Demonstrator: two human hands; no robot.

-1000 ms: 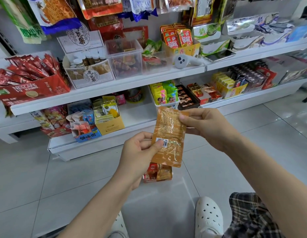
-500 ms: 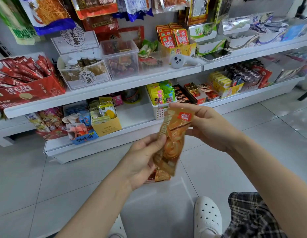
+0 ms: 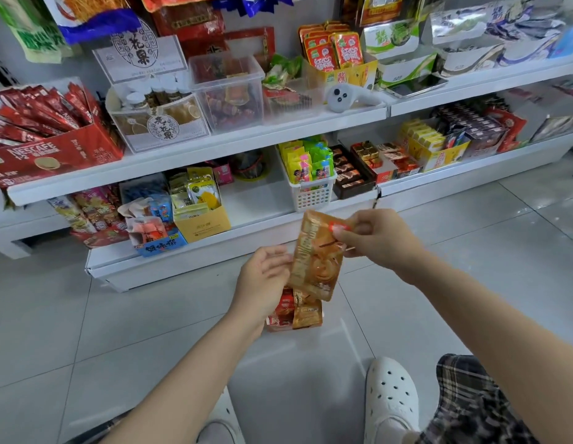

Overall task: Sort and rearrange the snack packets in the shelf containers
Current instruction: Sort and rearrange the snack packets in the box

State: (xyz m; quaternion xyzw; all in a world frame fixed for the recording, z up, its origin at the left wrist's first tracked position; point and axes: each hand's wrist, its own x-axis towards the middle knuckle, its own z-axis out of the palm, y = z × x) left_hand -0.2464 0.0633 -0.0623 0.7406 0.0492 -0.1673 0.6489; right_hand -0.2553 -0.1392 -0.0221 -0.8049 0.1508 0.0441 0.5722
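The right hand [image 3: 378, 240] pinches the top corner of a glossy orange snack packet [image 3: 315, 256], a flat pouch hanging long axis nearly vertical above the tiled floor [image 3: 86, 331]. The left hand [image 3: 262, 285] grips more crinkled packets [image 3: 294, 314] below it.

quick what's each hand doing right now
Left hand: holding a small stack of snack packets.
Right hand: pinching the top of the orange snack packet.
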